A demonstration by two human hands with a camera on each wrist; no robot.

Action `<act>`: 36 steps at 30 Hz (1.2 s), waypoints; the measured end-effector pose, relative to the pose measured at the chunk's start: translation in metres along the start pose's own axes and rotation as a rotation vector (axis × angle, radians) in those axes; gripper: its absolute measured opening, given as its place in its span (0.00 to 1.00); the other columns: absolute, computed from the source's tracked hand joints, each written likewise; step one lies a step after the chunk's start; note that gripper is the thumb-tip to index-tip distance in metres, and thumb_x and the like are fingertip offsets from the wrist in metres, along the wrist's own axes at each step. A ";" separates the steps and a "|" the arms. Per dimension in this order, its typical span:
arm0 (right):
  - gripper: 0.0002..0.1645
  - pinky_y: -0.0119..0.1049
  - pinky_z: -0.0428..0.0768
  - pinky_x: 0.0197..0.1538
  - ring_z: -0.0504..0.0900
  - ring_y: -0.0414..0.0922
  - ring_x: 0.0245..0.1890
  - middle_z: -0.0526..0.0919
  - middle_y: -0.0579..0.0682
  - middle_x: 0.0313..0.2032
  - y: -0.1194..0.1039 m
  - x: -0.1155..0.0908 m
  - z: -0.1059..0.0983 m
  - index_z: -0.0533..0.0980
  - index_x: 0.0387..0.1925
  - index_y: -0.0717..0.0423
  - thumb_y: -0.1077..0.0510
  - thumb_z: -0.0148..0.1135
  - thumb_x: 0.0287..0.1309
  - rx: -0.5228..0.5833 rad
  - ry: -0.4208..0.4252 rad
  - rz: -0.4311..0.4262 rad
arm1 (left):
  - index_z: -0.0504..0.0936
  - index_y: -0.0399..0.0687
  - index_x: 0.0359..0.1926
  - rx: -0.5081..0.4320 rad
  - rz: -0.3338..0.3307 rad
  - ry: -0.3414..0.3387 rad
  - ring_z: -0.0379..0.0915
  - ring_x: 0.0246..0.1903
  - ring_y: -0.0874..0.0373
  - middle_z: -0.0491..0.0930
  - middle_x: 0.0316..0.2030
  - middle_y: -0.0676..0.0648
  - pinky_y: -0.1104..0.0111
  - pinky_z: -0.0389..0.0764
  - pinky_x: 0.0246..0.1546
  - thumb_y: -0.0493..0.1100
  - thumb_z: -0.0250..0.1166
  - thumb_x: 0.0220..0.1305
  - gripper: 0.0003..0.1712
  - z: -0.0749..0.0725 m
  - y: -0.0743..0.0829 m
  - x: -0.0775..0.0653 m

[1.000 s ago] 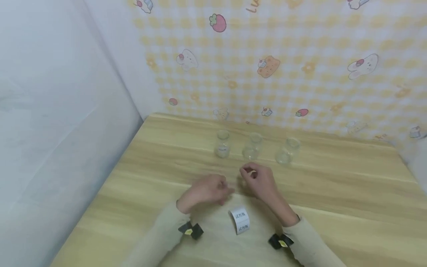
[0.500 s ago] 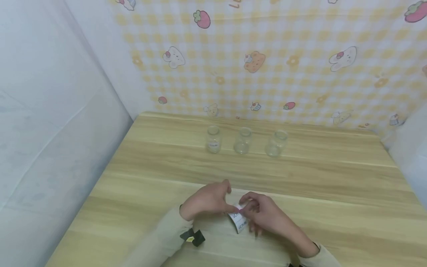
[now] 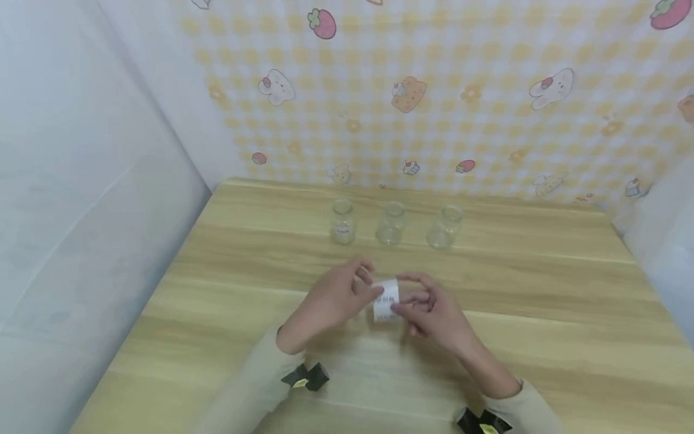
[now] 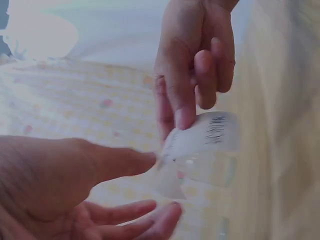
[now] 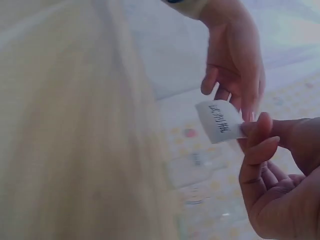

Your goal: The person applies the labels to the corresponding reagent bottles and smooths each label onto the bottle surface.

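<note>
A white label sheet [image 3: 384,310] with black printed characters is held up between both hands, over the table in front of the jars. My left hand [image 3: 331,296] pinches its upper left edge, thumb tip right at the paper. On the other side, my right hand [image 3: 440,316] grips the sheet between thumb and fingers, the thumb lying on its face. The paper [image 4: 207,132] bends in a curve in the left wrist view. Its printed side [image 5: 217,122] faces the camera in the right wrist view.
Three clear glass jars stand in a row behind the hands: a left jar [image 3: 343,223] bearing a small white label, a middle jar [image 3: 390,224] and a right jar [image 3: 446,228]. A yellow checked cloth [image 3: 352,72] hangs behind the wooden table [image 3: 244,259].
Both hands were apart above the table, with the label sheet lying on it. They came down to the sheet, took hold of it and raised it toward the jars.
</note>
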State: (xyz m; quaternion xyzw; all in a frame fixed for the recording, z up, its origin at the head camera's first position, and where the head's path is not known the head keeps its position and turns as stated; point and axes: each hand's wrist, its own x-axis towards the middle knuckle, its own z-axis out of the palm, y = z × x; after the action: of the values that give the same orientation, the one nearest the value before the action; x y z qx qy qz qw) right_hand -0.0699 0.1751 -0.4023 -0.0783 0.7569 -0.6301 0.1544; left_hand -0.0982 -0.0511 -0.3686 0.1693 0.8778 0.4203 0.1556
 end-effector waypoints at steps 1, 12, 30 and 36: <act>0.33 0.27 0.72 0.19 0.77 0.39 0.17 0.90 0.57 0.40 -0.008 0.001 -0.002 0.68 0.67 0.64 0.66 0.69 0.64 0.023 0.040 -0.029 | 0.76 0.48 0.61 -0.023 0.026 0.051 0.83 0.39 0.59 0.86 0.48 0.49 0.65 0.84 0.35 0.52 0.66 0.72 0.22 -0.004 0.004 -0.002; 0.14 0.30 0.72 0.18 0.76 0.41 0.15 0.89 0.48 0.29 -0.053 -0.012 -0.008 0.76 0.50 0.68 0.65 0.67 0.67 0.079 0.118 -0.198 | 0.80 0.50 0.51 -0.291 0.180 0.290 0.78 0.26 0.59 0.89 0.33 0.55 0.72 0.75 0.26 0.40 0.71 0.68 0.13 -0.015 0.043 -0.023; 0.09 0.34 0.78 0.22 0.84 0.46 0.24 0.86 0.54 0.42 -0.044 -0.017 -0.010 0.84 0.40 0.59 0.72 0.64 0.66 -0.056 0.057 -0.440 | 0.92 0.43 0.40 0.106 0.701 0.420 0.83 0.39 0.60 0.89 0.36 0.50 0.78 0.81 0.43 0.38 0.76 0.61 0.07 0.000 0.034 -0.011; 0.10 0.34 0.77 0.23 0.81 0.45 0.26 0.85 0.52 0.41 -0.044 -0.019 -0.013 0.84 0.38 0.57 0.73 0.64 0.65 -0.106 0.058 -0.486 | 0.92 0.41 0.40 0.112 0.807 0.412 0.83 0.40 0.58 0.89 0.37 0.48 0.78 0.81 0.46 0.36 0.78 0.58 0.08 0.000 0.033 -0.007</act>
State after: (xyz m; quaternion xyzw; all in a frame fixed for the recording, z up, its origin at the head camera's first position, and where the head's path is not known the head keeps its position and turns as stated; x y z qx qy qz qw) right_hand -0.0599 0.1841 -0.3544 -0.2478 0.7522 -0.6100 -0.0278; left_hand -0.0862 -0.0349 -0.3412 0.4188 0.7757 0.4239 -0.2079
